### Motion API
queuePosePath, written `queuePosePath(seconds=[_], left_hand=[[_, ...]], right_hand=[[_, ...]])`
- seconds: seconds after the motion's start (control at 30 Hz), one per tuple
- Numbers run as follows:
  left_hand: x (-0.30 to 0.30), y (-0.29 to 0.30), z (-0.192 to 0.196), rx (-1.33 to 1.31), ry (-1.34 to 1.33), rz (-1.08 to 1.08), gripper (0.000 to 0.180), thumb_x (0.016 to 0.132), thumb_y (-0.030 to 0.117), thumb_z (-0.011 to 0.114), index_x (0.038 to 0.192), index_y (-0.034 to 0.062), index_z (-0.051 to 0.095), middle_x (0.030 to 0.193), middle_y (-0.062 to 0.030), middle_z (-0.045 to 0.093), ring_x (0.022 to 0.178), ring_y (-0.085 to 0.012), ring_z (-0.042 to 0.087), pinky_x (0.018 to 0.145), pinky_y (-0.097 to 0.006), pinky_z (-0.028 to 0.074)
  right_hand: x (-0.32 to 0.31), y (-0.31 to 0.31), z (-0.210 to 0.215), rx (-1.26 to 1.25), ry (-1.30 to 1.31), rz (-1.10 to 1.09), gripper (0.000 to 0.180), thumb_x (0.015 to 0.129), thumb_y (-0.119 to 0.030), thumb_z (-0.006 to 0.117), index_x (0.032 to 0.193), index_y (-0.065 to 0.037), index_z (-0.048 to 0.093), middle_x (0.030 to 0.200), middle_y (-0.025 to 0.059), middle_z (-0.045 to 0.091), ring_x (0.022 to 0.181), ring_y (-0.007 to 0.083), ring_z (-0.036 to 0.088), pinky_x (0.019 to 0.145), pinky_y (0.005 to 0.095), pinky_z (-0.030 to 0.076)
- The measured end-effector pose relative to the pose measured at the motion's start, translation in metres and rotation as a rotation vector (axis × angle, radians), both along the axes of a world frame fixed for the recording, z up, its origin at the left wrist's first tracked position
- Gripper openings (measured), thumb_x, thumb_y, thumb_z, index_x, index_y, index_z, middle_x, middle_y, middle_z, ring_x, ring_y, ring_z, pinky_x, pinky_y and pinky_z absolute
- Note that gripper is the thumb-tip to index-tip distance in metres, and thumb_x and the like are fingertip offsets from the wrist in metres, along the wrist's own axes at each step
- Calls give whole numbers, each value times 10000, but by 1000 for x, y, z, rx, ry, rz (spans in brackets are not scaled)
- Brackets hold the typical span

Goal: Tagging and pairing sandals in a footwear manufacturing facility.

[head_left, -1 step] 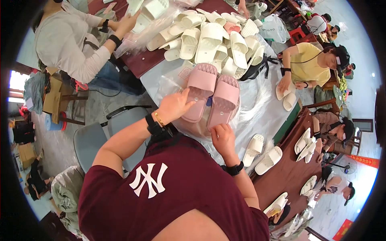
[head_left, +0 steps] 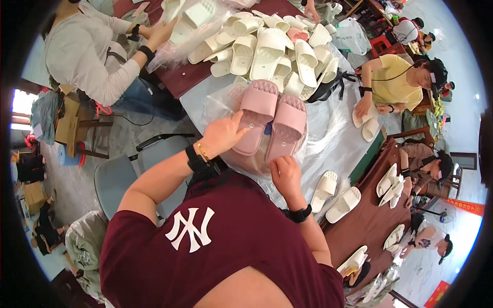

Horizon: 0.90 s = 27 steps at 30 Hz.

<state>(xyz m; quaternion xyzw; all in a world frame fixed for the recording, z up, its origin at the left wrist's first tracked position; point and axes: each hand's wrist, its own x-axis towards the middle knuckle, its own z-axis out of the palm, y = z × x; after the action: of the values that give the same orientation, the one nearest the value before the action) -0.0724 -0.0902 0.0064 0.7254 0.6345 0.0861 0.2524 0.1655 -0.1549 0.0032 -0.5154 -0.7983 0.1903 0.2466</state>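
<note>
A pair of pink slippers lies side by side in front of me on clear plastic, toes pointing away. My left hand (head_left: 222, 136) grips the outer edge of the left pink slipper (head_left: 258, 100), its thumb over the footbed and a finger near the strap. At the heel of the right pink slipper (head_left: 288, 117), my right hand (head_left: 286, 176) is closed in a pinch. Part of that heel is hidden by the fingers. A clear plastic bag (head_left: 220, 98) with red print shows beside and beneath the pair.
A heap of cream slippers (head_left: 268, 54) covers the table's far side. Two cream slippers (head_left: 343, 204) lie at my right. Co-workers stand at far left and right; one in yellow (head_left: 393, 84) handles slippers. A grey chair (head_left: 115, 182) is at my left.
</note>
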Motion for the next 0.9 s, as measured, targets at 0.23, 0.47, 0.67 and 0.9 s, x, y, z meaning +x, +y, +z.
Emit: queuePosePath(seconds=[0.23,0.47,0.67,0.9], left_hand=[[-4,-9,-13,320,-242,-289,462,811,292,654,1200,60,561,1031,-139,636,946,-320,608,794,-418,495],[11,-3,-26,487,-255,-399,429,756,169,686,1158,50,591,1159,-123,586,1088,-323,542,943,-423,433],[2,11,-16,412,-473,-88,266,816,161,626,1049,33,620,988,-136,630,962,-321,591,851,-402,474],[-26,88,-38,312,-452,266,292,863,267,606,998,14,664,873,-153,682,792,-268,668,703,-345,509]], right_hand=[[-1,29,-7,83,-17,-62,82,799,-104,627,766,-31,612,771,139,594,752,346,566,666,446,453],[-15,54,-15,211,-35,-104,73,820,-90,616,860,-30,629,851,145,608,778,347,572,695,434,465],[-9,49,-13,282,91,-129,198,834,-77,593,1020,-28,641,1051,165,625,926,346,604,790,408,495],[20,86,-2,108,304,-447,191,864,-93,564,1017,-14,645,1047,173,628,973,327,610,801,382,492]])
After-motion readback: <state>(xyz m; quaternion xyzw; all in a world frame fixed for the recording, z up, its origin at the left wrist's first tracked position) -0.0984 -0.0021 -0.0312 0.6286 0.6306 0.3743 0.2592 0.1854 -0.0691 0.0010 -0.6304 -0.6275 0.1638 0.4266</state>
